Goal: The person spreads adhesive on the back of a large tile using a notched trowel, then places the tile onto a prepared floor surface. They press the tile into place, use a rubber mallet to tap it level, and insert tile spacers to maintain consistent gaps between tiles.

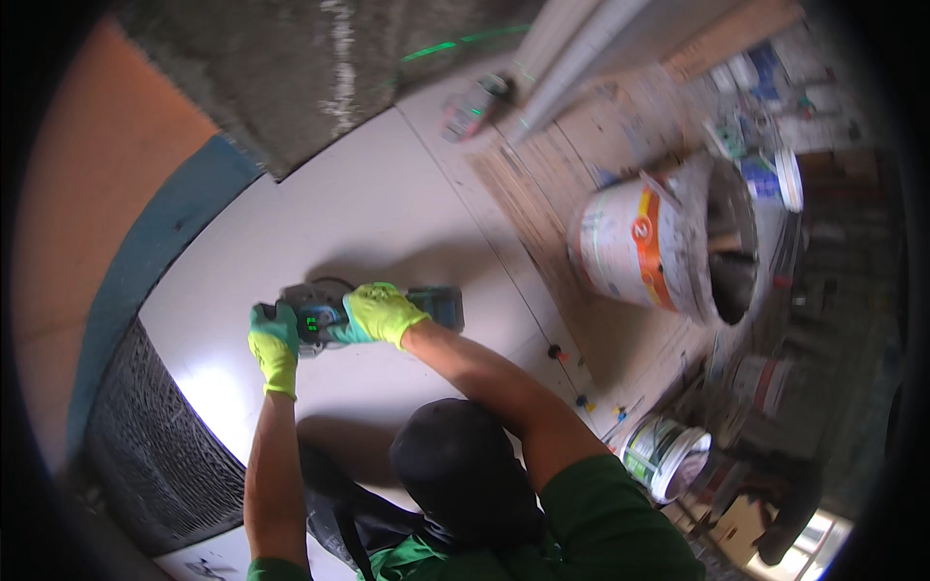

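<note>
A battery-powered tile vibrator, dark and teal with a small lit green display, rests on a large white tile. My left hand, in a yellow-green glove, is closed around its left end. Across the top, my right hand wears a matching glove and has its fingers wrapped round the tool's grip. The battery block sticks out to the right of that hand. The tool's underside is hidden.
Combed dark mortar borders the tile at lower left. A big mortar-stained bucket stands at right, a smaller white pail nearer. Small coloured tile levelers sit along the joint. A blurred laser level is at the back.
</note>
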Action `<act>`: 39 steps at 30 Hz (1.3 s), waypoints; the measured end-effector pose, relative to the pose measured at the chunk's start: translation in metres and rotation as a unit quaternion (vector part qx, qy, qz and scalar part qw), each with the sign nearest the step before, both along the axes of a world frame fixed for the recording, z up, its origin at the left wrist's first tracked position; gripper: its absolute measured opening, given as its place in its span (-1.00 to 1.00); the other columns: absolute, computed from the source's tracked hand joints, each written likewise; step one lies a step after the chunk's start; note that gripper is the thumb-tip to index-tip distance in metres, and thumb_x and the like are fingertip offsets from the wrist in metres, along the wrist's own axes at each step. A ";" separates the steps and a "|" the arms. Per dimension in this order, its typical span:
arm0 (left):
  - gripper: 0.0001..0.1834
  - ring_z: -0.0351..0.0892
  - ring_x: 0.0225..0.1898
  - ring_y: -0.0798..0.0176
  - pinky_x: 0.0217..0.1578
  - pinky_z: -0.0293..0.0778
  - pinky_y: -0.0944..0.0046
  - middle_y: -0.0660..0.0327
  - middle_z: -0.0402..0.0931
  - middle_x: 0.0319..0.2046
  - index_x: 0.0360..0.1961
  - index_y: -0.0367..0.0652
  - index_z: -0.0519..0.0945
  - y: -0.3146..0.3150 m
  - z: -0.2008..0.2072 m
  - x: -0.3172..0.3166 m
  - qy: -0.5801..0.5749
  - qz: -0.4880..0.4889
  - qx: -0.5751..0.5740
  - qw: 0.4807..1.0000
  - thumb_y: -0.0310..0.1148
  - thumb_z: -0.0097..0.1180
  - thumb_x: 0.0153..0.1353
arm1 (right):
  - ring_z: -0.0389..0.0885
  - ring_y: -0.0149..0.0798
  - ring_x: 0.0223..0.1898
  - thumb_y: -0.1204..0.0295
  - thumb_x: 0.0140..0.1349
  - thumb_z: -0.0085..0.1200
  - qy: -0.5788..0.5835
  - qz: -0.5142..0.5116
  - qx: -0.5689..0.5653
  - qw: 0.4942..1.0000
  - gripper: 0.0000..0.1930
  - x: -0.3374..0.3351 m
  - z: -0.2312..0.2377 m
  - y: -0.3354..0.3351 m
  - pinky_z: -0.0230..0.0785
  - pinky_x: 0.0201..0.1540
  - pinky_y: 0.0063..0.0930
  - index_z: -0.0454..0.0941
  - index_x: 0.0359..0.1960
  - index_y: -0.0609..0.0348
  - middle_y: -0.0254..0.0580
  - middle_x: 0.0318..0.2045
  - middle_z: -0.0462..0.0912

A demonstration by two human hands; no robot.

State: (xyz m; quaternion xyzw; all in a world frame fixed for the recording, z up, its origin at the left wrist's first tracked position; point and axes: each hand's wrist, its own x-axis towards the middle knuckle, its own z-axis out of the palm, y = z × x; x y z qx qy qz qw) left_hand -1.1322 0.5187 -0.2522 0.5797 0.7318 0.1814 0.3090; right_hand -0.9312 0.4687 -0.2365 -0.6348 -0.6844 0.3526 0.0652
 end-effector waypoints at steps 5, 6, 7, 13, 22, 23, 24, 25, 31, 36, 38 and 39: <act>-0.70 0.56 -0.50 0.09 -0.38 0.49 0.10 0.05 0.58 -0.56 -0.42 -0.22 0.54 -0.045 -0.001 0.027 -0.014 -0.033 0.006 0.999 -0.18 0.17 0.25 | 0.68 0.22 -0.39 -0.17 0.15 0.14 0.029 -0.050 -0.068 0.996 -0.36 0.027 0.001 -0.058 0.53 -0.27 0.01 0.68 -0.49 0.33 0.23 -0.50 0.65; -0.70 0.59 -0.50 0.02 -0.37 0.49 0.08 0.03 0.60 -0.55 -0.41 -0.22 0.54 -0.049 -0.002 0.033 -0.028 -0.027 -0.004 0.999 -0.17 0.17 0.24 | 0.68 0.22 -0.40 -0.17 0.15 0.14 0.035 -0.056 -0.070 0.995 -0.36 0.034 0.002 -0.066 0.53 -0.27 0.01 0.68 -0.49 0.34 0.24 -0.51 0.65; -0.70 0.59 -0.50 0.06 -0.37 0.49 0.09 0.05 0.61 -0.53 -0.40 -0.23 0.53 -0.051 -0.003 0.040 -0.018 -0.041 -0.007 0.999 -0.18 0.17 0.24 | 0.67 0.22 -0.41 -0.17 0.16 0.14 0.043 -0.061 -0.065 0.995 -0.35 0.042 0.002 -0.070 0.53 -0.28 0.01 0.67 -0.50 0.35 0.24 -0.52 0.64; -0.74 0.57 -0.50 0.07 -0.38 0.50 0.11 0.04 0.59 -0.53 -0.40 -0.24 0.52 -0.053 -0.002 0.056 -0.019 -0.075 0.016 0.997 -0.24 0.16 0.25 | 0.67 0.20 -0.45 -0.14 0.16 0.15 0.056 -0.051 -0.033 0.997 -0.37 0.058 0.010 -0.076 0.53 -0.30 0.00 0.67 -0.52 0.34 0.22 -0.56 0.63; -0.73 0.58 -0.48 -0.03 -0.35 0.49 0.06 -0.02 0.58 -0.54 -0.38 -0.24 0.53 -0.061 0.003 0.062 -0.006 -0.064 -0.007 0.998 -0.22 0.19 0.21 | 0.67 0.20 -0.43 -0.10 0.13 0.16 0.063 -0.054 -0.065 0.994 -0.43 0.065 0.016 -0.078 0.53 -0.25 0.00 0.68 -0.48 0.31 0.17 -0.53 0.65; -0.73 0.59 -0.48 -0.07 -0.35 0.49 0.05 -0.03 0.59 -0.53 -0.38 -0.24 0.53 -0.064 0.004 0.065 0.011 -0.069 -0.014 0.997 -0.22 0.19 0.20 | 0.67 0.20 -0.42 -0.10 0.13 0.16 0.060 -0.055 -0.061 0.995 -0.44 0.067 0.015 -0.080 0.52 -0.24 0.01 0.67 -0.47 0.30 0.16 -0.53 0.66; -0.74 0.60 -0.47 -0.12 -0.35 0.49 0.04 -0.04 0.60 -0.53 -0.37 -0.23 0.54 -0.068 0.005 0.067 0.025 -0.070 -0.020 0.997 -0.22 0.20 0.20 | 0.67 0.20 -0.42 -0.10 0.12 0.17 0.056 -0.053 -0.068 0.995 -0.44 0.069 0.014 -0.083 0.52 -0.23 0.01 0.67 -0.46 0.29 0.16 -0.53 0.66; -0.74 0.62 -0.45 -0.18 -0.36 0.50 0.01 -0.05 0.61 -0.52 -0.37 -0.21 0.54 -0.072 0.005 0.071 0.021 -0.069 -0.010 0.997 -0.22 0.20 0.19 | 0.67 0.20 -0.42 -0.09 0.11 0.17 0.043 -0.050 -0.052 0.996 -0.45 0.071 0.013 -0.085 0.52 -0.23 0.02 0.67 -0.46 0.28 0.15 -0.53 0.66; -0.77 0.63 -0.43 -0.23 -0.38 0.51 -0.06 -0.05 0.61 -0.53 -0.39 -0.15 0.55 -0.091 0.011 0.085 0.003 -0.039 -0.036 0.999 -0.20 0.19 0.16 | 0.68 0.22 -0.41 -0.07 0.10 0.15 0.009 -0.028 -0.033 0.999 -0.48 0.082 0.014 -0.095 0.53 -0.25 0.01 0.69 -0.46 0.26 0.20 -0.53 0.65; -0.77 0.62 -0.36 -0.27 -0.33 0.51 -0.07 -0.09 0.62 -0.43 -0.38 -0.15 0.55 -0.094 0.015 0.093 -0.003 -0.018 -0.062 0.998 -0.19 0.14 0.17 | 0.68 0.23 -0.33 -0.12 0.15 0.10 -0.035 0.002 -0.080 0.996 -0.42 0.082 0.017 -0.092 0.51 -0.18 0.03 0.71 -0.45 0.28 0.22 -0.45 0.66; -0.75 0.62 -0.34 -0.28 -0.30 0.51 -0.09 -0.11 0.62 -0.40 -0.36 -0.17 0.55 -0.093 0.018 0.094 -0.001 -0.015 -0.061 0.998 -0.18 0.12 0.17 | 0.67 0.25 -0.34 -0.10 0.15 0.10 -0.040 0.014 -0.086 0.995 -0.45 0.082 0.020 -0.090 0.51 -0.20 0.05 0.71 -0.44 0.26 0.24 -0.46 0.64; -0.73 0.62 -0.33 -0.28 -0.29 0.52 -0.10 -0.12 0.62 -0.39 -0.35 -0.19 0.55 -0.091 0.019 0.095 0.003 -0.020 -0.055 0.998 -0.17 0.12 0.18 | 0.67 0.26 -0.34 -0.10 0.16 0.10 -0.041 0.019 -0.080 0.996 -0.45 0.083 0.023 -0.089 0.50 -0.21 0.06 0.71 -0.44 0.25 0.24 -0.46 0.64</act>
